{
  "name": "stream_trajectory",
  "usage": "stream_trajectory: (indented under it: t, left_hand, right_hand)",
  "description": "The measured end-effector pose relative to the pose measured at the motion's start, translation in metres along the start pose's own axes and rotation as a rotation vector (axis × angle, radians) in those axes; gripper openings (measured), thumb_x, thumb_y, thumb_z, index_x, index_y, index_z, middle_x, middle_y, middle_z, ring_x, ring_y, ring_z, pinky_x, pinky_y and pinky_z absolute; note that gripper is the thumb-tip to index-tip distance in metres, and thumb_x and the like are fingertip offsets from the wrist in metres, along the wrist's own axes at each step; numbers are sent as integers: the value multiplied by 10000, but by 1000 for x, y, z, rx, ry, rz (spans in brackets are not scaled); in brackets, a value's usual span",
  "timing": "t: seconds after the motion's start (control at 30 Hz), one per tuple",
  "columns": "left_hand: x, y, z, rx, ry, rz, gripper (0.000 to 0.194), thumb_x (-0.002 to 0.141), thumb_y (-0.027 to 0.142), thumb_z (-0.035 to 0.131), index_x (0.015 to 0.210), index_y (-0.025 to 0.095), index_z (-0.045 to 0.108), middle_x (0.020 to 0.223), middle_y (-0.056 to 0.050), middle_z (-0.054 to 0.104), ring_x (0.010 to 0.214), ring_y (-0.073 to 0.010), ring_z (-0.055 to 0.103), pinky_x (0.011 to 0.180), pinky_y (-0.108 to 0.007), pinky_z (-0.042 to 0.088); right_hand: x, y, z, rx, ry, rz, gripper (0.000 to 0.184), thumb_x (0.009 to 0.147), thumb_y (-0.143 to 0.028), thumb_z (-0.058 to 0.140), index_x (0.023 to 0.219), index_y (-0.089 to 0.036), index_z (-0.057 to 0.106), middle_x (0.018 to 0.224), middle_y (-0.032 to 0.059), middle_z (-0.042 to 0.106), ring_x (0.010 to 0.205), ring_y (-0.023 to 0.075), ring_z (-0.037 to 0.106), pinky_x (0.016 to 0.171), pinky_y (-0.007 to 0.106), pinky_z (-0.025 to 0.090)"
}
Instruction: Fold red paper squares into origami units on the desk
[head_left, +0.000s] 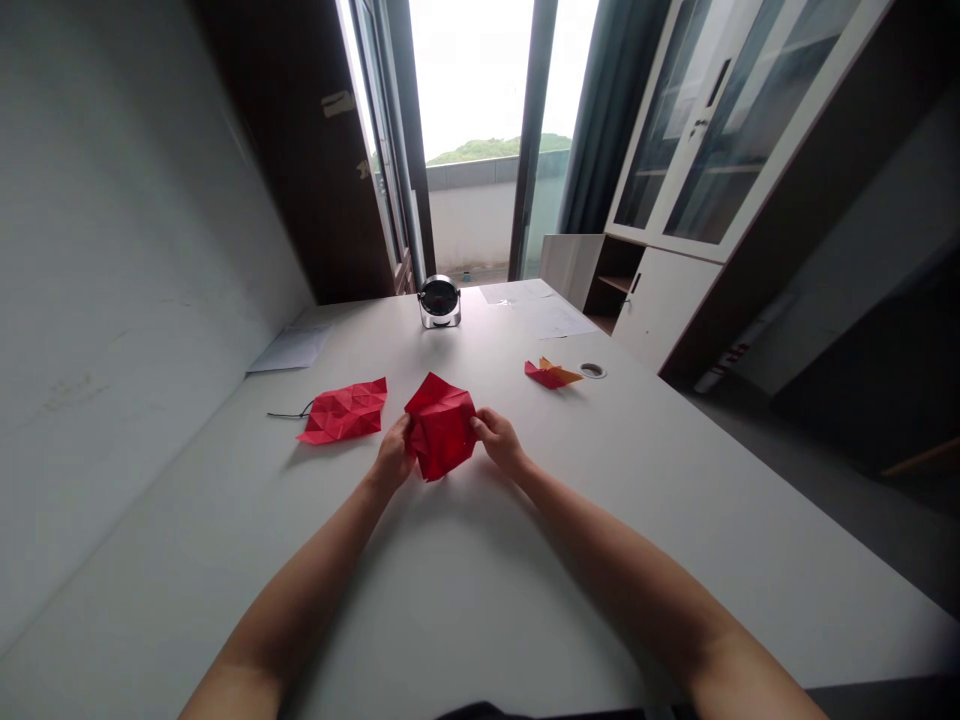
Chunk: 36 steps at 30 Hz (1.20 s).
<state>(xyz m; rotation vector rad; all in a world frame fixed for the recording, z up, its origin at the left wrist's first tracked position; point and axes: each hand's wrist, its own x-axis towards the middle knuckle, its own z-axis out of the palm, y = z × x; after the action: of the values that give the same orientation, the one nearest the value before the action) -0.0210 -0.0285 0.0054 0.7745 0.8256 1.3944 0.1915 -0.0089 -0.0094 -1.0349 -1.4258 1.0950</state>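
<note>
A creased red paper sheet (441, 428) is held just above the white table (465, 600), in the middle of the view. My left hand (394, 453) pinches its left edge with closed fingers. My right hand (496, 437) grips its right edge the same way. The paper is crumpled with many fold lines and bulges upward between the two hands.
A second creased red sheet (345, 410) lies to the left, with a thin black cord (289, 413) beside it. A small folded red and orange piece (551, 373) lies to the right near a cable hole (592, 370). A small round device (439, 300) and white papers (294, 346) sit farther back.
</note>
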Motion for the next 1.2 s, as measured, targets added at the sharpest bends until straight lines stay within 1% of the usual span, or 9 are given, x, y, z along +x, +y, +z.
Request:
stream_trajectory:
  t: [0.13, 0.3, 0.4, 0.57, 0.67, 0.8, 0.87, 1.03, 1.2]
  left_hand:
    - [0, 2, -5, -6, 41, -19, 259, 848, 431, 631, 861, 187, 544, 788, -16, 631, 700, -135, 610, 703, -277, 510]
    - [-6, 5, 2, 48, 65, -1, 346, 824, 500, 644, 872, 190, 499, 874, -41, 637, 752, -153, 630, 675, -274, 498]
    - [-11, 5, 10, 144, 42, 25, 393, 772, 469, 721, 901, 195, 471, 853, -14, 616, 700, -125, 608, 636, -241, 474]
    - [-16, 1, 15, 284, -3, 73, 435, 668, 354, 815, 900, 198, 481, 836, 16, 590, 637, -87, 552, 577, -198, 439]
    - [-14, -2, 12, 310, -7, 104, 373, 679, 329, 801, 880, 192, 517, 785, 24, 574, 595, -79, 514, 521, -184, 400]
    - [-13, -2, 10, 326, 5, 124, 306, 692, 311, 783, 886, 183, 585, 782, 12, 588, 601, -84, 509, 524, -188, 397]
    - [-13, -2, 10, 330, 20, 114, 280, 694, 314, 777, 875, 180, 609, 789, 5, 603, 603, -87, 509, 527, -193, 397]
    - [-10, 0, 6, 302, 45, 160, 241, 710, 319, 769, 853, 177, 637, 821, 0, 623, 636, -94, 527, 544, -200, 402]
    - [-6, -1, 4, 292, 112, 204, 228, 696, 303, 778, 826, 175, 640, 810, -2, 624, 661, -103, 540, 594, -212, 427]
  right_hand:
    - [3, -1, -1, 211, 7, 120, 325, 799, -522, 582, 761, -209, 503, 642, -32, 526, 569, 124, 476, 517, 234, 388]
    - [1, -3, -3, 206, 52, 117, 286, 766, -454, 619, 730, -212, 470, 587, -54, 466, 513, 106, 412, 454, 219, 313]
    - [-1, -6, -3, 231, 34, 122, 249, 745, -411, 627, 760, -214, 478, 620, -48, 520, 530, 116, 461, 467, 222, 350]
    - [-5, -17, -3, 364, -70, 205, 251, 724, -365, 638, 836, -229, 460, 687, -52, 589, 572, 127, 545, 520, 227, 429]
    - [-9, -24, 0, 460, -199, 265, 283, 722, -356, 676, 891, -229, 488, 751, -32, 639, 627, 145, 607, 578, 254, 490]
    - [-14, -35, 0, 570, -359, 312, 434, 684, -301, 760, 1066, -216, 571, 939, 27, 705, 794, 188, 681, 720, 313, 554]
    - [-15, -38, -1, 572, -401, 334, 442, 672, -269, 776, 1074, -192, 609, 951, 44, 712, 802, 192, 684, 732, 311, 557]
    - [-12, -39, -4, 495, -421, 367, 331, 684, -213, 738, 1001, -158, 659, 863, 51, 713, 704, 175, 660, 619, 265, 529]
    - [-9, -29, -1, 296, -316, 260, 307, 703, -207, 660, 1008, -173, 672, 871, 41, 725, 710, 187, 661, 583, 257, 517]
